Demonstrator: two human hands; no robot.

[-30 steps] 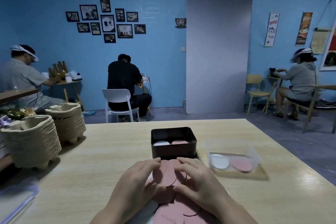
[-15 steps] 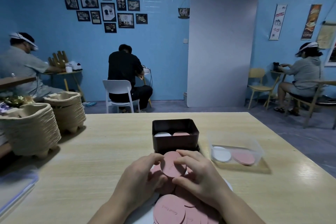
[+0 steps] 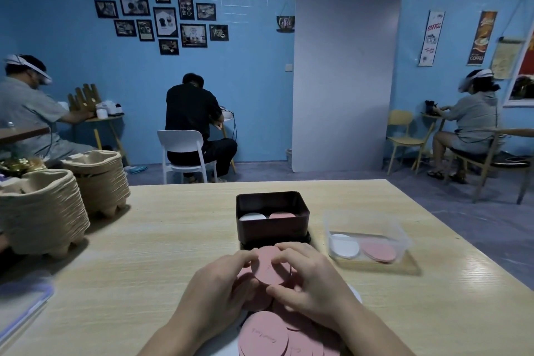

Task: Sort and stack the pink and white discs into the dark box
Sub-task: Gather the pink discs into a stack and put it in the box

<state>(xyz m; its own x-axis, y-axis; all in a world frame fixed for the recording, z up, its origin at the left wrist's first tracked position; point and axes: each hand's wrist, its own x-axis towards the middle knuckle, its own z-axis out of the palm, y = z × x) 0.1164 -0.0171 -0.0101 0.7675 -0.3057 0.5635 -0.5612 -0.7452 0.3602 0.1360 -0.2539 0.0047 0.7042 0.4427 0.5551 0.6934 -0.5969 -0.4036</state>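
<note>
Pink round flat disc point(image 3: 267, 266), raised above the loose pink disc pile point(image 3: 268, 338), is pinched at its rim by left hand point(image 3: 219, 293) and right hand point(image 3: 312, 282), just in front of the dark rectangular box point(image 3: 271, 228).

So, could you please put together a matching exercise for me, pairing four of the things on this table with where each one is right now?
Things:
1. dark box
2. clear tub
3. pulp tray stacks
4. topmost pink disc

Places:
A. at the left edge of the table
B. pinched between the left hand and the right hand
C. mid-table, just beyond the hands
D. to the right of the dark box, apart from it

Pairs: 1-C, 2-D, 3-A, 4-B.
</note>
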